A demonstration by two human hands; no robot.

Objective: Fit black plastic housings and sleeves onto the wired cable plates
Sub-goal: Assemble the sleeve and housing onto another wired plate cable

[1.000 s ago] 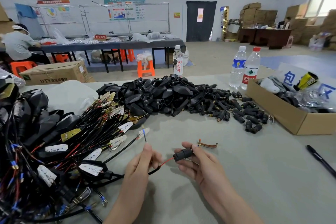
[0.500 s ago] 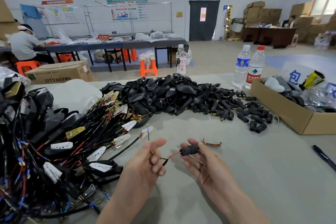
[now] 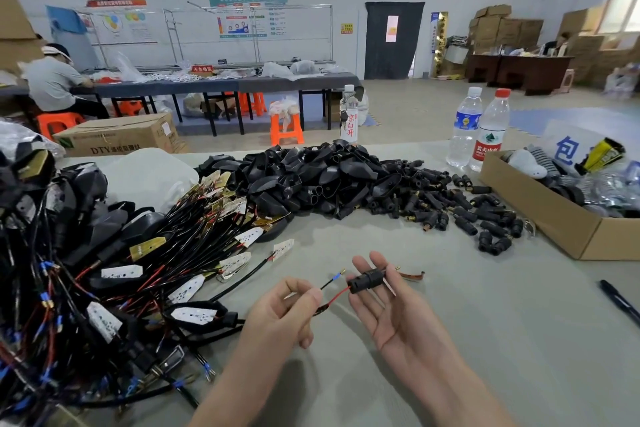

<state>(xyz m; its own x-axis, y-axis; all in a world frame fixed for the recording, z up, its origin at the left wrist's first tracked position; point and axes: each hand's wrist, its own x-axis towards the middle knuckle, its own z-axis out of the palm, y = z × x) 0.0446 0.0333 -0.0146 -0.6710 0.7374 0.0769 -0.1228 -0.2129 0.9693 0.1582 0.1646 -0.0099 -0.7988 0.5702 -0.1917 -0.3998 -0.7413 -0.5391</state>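
Your left hand (image 3: 287,312) curls its fingers and pinches the thin black cable (image 3: 320,311) near the tabletop's (image 3: 485,340) near edge. The cable's glossy red wire (image 3: 337,295) runs into the ribbed, cylindrical black sleeve (image 3: 366,281), which your right hand (image 3: 398,315) holds palm-up between thumb and fingertips. Smooth teardrop housings (image 3: 311,177) heap by the far edge, and pale perforated plates (image 3: 194,315) lie tangled along the left edge.
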